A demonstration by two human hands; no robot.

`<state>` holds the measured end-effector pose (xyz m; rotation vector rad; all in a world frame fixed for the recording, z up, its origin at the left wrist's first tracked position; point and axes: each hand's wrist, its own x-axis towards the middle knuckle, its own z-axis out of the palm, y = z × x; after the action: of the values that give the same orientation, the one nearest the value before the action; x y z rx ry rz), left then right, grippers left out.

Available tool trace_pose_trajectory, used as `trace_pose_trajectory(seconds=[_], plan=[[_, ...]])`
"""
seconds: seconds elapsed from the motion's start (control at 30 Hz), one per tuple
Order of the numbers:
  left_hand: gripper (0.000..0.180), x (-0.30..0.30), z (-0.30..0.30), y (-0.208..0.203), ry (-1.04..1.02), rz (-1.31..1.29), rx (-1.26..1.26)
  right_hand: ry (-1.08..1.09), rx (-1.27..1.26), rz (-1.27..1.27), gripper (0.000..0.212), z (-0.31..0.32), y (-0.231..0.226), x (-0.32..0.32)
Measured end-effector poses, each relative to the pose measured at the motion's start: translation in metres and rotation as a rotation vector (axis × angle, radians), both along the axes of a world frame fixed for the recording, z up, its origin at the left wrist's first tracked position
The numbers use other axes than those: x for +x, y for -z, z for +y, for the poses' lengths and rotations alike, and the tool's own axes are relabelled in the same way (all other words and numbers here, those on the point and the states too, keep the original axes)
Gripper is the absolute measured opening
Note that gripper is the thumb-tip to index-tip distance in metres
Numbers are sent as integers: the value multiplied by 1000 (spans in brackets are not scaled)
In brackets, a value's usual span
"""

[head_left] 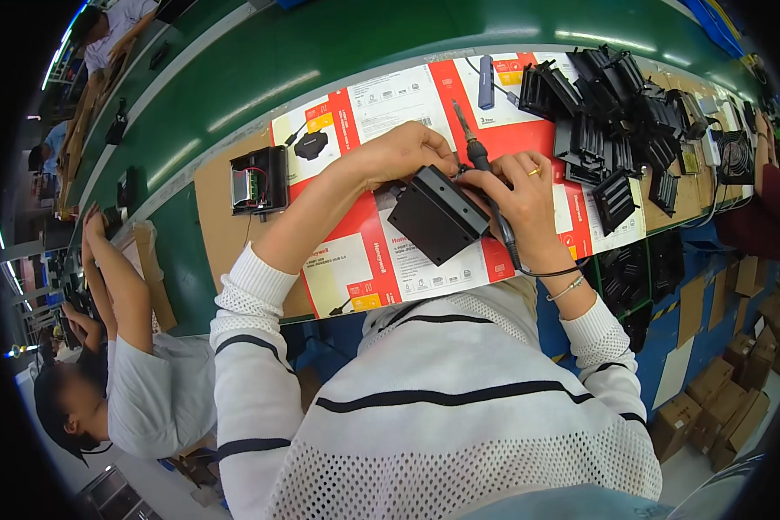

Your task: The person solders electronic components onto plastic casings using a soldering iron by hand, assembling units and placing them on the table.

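Note:
A black plastic box (438, 217) sits tilted on the printed cardboard in front of me. My left hand (412, 152) reaches over its far edge, fingers pinched together; what they grip there is too small to make out. In my right hand (520, 195) a soldering iron (477, 154) is held, its metal tip pointing up and away and its cord trailing down beside my wrist. The thumb and fingertips of that hand meet the left fingertips at the box's far corner. Left of my forearm lies an open black housing (258, 180) with a circuit board and red wires inside.
Many black plastic housings (615, 113) are heaped at the right. Red-and-white printed cardboard (355, 269) covers the worktop. A green conveyor belt (277, 74) runs beyond it. Coiled black cable (737, 156) lies far right. A co-worker's arms (117, 277) reach in at the left; cartons (711, 399) stand on the floor.

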<state>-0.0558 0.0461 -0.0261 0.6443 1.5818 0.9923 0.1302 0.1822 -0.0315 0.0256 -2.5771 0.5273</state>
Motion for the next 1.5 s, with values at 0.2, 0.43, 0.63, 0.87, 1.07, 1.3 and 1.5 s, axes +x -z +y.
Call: trace_pose_trajectory(seconds=[0.2, 0.43, 0.63, 0.87, 1.07, 1.3, 1.5], plan=[[17, 0, 0, 3, -36, -64, 18, 30, -22, -6, 19, 1, 0, 0], [15, -6, -3, -4, -74, -134, 9, 74, -146, 31, 33, 3, -4, 15], [14, -19, 7, -28, 172, -25, -83, 85, -288, -114, 48, 7, 0, 45], [10, -36, 23, -41, 521, 316, 12, 34, -323, -142, 57, 6, 1, 45], [7, -6, 33, -55, 447, 706, 123, 107, -364, -101, 57, -3, 6, 14], [6, -2, 29, -50, 333, 370, -11, 91, -439, 4, 60, 8, 5, 27], [5, 0, 24, -56, 484, 509, -87, 115, -700, -22, 38, 18, 3, 62]])
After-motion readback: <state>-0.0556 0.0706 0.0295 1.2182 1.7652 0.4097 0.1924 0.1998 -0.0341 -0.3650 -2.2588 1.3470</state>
